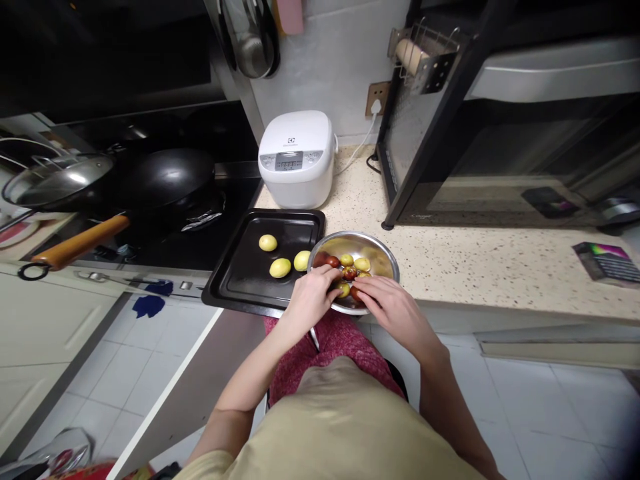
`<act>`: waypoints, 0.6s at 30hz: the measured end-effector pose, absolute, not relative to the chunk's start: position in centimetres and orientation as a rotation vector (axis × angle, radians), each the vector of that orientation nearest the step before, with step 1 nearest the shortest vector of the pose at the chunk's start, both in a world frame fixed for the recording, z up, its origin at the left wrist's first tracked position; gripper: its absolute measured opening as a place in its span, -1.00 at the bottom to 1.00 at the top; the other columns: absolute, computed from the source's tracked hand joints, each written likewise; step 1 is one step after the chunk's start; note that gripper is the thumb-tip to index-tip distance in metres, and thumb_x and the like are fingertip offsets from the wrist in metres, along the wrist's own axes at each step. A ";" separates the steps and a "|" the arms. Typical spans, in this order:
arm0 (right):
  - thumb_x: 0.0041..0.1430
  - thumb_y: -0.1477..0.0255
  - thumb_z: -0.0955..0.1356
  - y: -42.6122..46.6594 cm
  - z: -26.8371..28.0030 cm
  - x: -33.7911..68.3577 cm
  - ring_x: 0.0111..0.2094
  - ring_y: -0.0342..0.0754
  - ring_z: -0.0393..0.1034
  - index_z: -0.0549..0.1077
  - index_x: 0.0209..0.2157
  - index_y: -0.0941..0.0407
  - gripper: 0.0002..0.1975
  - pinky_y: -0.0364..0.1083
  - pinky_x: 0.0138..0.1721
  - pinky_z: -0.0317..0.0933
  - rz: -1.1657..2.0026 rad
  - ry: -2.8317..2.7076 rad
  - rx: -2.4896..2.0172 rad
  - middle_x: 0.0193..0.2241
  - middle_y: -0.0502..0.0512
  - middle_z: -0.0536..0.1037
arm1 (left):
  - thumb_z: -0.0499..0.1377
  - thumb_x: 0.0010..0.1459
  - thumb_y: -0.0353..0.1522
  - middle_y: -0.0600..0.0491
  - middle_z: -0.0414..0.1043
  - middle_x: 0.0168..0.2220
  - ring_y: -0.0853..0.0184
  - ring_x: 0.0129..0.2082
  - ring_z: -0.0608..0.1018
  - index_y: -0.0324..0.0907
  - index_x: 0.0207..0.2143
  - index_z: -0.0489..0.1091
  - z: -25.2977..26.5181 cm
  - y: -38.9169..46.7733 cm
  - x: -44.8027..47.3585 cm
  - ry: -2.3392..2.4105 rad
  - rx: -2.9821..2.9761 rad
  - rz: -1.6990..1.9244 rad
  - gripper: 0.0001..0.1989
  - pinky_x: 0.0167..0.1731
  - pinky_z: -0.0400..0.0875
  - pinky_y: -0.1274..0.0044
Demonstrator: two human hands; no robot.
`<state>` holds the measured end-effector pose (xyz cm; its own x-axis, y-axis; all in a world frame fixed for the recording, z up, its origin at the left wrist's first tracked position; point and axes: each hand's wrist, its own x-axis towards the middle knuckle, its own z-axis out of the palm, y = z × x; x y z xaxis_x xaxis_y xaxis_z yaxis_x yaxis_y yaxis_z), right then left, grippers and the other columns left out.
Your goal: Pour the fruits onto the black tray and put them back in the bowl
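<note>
A shiny metal bowl [385, 257] at the counter's front edge holds several small oval fruits, some yellow-green and some reddish-brown, like jujubes. My left hand [314, 293] reaches over the bowl's left rim, its thumb and fingers closed against a yellow-green fruit [343, 289]. From the right, my right hand [393, 305] has its fingertips bent onto a reddish-brown fruit [355, 294]. Beside the bowl, a black baking tray [245, 267] carries a yellow fruit [268, 243] and two more near my left hand. Both palms are turned away from view.
Behind the tray stands a white rice cooker [296, 160]. A wok [165, 177] with a wooden handle [83, 241] sits on the stove at left. An oven [520, 153] stands at right, near a small dark box [607, 263]. A narrow silver strip [314, 339] shows below the tray.
</note>
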<state>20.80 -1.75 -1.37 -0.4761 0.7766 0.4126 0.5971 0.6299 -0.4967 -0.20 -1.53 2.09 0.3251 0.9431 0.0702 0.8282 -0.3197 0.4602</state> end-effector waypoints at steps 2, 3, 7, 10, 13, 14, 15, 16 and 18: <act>0.45 0.43 0.26 -1.7 -1.3 20.9 0.02 0.10 0.58 0.61 0.02 0.07 -0.70 0.19 0.11 0.45 0.378 -2.222 -1.072 -0.02 0.14 0.68 | 0.29 0.29 -0.41 -0.02 0.57 0.01 0.18 0.02 0.62 -0.12 -0.01 0.48 2.1 -2.0 -0.7 1.519 2.223 0.623 -0.78 0.01 0.53 0.40; 0.45 0.43 0.26 -1.6 -1.2 20.9 0.02 0.10 0.58 0.61 0.02 0.06 -0.70 0.18 0.10 0.45 0.378 -2.216 -1.072 -0.02 0.14 0.68 | 0.27 0.31 -0.41 -0.02 0.56 0.01 0.19 0.03 0.61 -0.12 0.00 0.48 2.1 -2.2 -1.1 1.497 2.204 0.715 -0.78 0.05 0.52 0.39; 0.45 0.42 0.25 -1.5 -1.0 20.9 0.02 0.11 0.58 0.61 0.00 0.07 -0.70 0.18 0.09 0.45 0.380 -2.196 -1.061 -0.02 0.15 0.68 | 0.19 0.38 -0.38 -0.04 0.54 0.05 0.21 0.08 0.57 -0.10 0.03 0.47 1.9 -2.7 -3.7 1.604 2.140 1.030 -0.79 0.14 0.47 0.36; 0.45 0.43 0.26 -1.5 -0.8 20.7 0.02 0.12 0.58 0.61 -0.02 0.07 -0.70 0.19 0.09 0.45 0.376 -2.182 -1.062 -0.03 0.16 0.69 | 0.21 0.35 -0.37 -0.06 0.49 0.10 0.14 0.13 0.54 -0.09 0.07 0.45 1.2 -2.5 -6.1 1.850 2.100 1.058 -0.74 0.18 0.43 0.27; 0.44 0.43 0.26 -1.5 -0.6 20.4 0.00 0.11 0.58 0.61 -0.01 0.05 -0.70 0.19 0.10 0.44 0.382 -2.171 -1.058 -0.04 0.15 0.69 | 0.25 0.30 -0.38 -0.09 0.42 0.20 0.05 0.21 0.48 -0.07 0.18 0.39 0.3 -2.1 -8.1 2.022 2.062 0.900 -0.60 0.21 0.41 0.19; 0.44 0.43 0.26 -1.6 -0.5 20.3 0.00 0.10 0.59 0.61 -0.01 0.05 -0.70 0.18 0.10 0.44 0.383 -2.167 -1.055 -0.05 0.15 0.69 | 0.27 0.28 -0.38 -0.10 0.41 0.22 0.03 0.22 0.48 -0.08 0.20 0.37 0.0 -1.9 -8.5 2.052 2.049 0.839 -0.56 0.19 0.43 0.19; 0.44 0.43 0.26 -1.6 -0.5 20.2 -0.01 0.10 0.59 0.61 -0.02 0.05 -0.71 0.18 0.09 0.44 0.382 -2.163 -1.051 -0.05 0.15 0.69 | 0.28 0.27 -0.38 -0.10 0.40 0.23 0.02 0.22 0.49 -0.08 0.22 0.36 -0.2 -1.8 -8.9 2.072 2.037 0.783 -0.53 0.15 0.46 0.20; 0.44 0.43 0.26 -1.6 -0.5 20.2 -0.01 0.10 0.59 0.61 -0.02 0.05 -0.72 0.17 0.09 0.45 0.379 -2.158 -1.047 -0.05 0.15 0.69 | 0.29 0.26 -0.38 -0.11 0.41 0.22 0.02 0.20 0.50 -0.09 0.22 0.35 -0.4 -1.7 -9.1 2.084 2.026 0.735 -0.51 0.12 0.49 0.21; 0.44 0.44 0.27 -1.7 -0.4 20.2 -0.02 0.09 0.58 0.60 -0.02 0.07 -0.73 0.16 0.08 0.44 0.365 -2.143 -1.043 -0.06 0.15 0.69 | 0.29 0.26 -0.40 -0.12 0.44 0.19 0.02 0.14 0.55 -0.11 0.22 0.36 -0.7 -1.6 -9.3 2.100 2.008 0.671 -0.51 0.05 0.53 0.25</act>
